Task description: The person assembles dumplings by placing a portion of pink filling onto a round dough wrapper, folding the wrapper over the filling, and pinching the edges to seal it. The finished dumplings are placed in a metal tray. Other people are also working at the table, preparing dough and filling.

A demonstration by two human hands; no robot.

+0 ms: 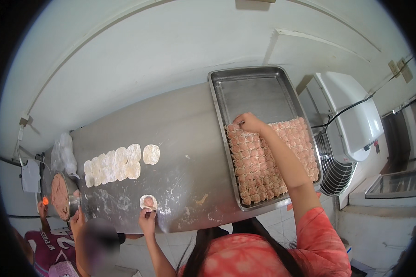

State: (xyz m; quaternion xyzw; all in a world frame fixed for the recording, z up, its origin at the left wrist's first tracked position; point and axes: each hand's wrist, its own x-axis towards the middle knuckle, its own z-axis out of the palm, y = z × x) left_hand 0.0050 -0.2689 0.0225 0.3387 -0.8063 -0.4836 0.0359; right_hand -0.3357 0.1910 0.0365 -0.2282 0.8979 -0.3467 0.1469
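A round dough wrapper [143,203] with a lump of pink minced meat [148,201] on it lies near the table's front edge. At its near edge are the closed fingers of my left hand [147,223]; something small and dark shows at the fingertips. My right hand [248,123] reaches over the large metal tray [245,87], pinching a small meat dumpling [234,126] at the left end of the farthest row. Tight rows of open-topped meat dumplings [259,171] fill the tray's near part. Its far part shows bare metal.
Overlapping flat wrappers [111,165] lie left on the steel table [185,124], with one apart [151,154]. Flour smears the surface. A bowl of minced meat [60,196] and a plastic bag [63,154] stand far left, beside another person [55,249]. A white machine [344,115] stands right.
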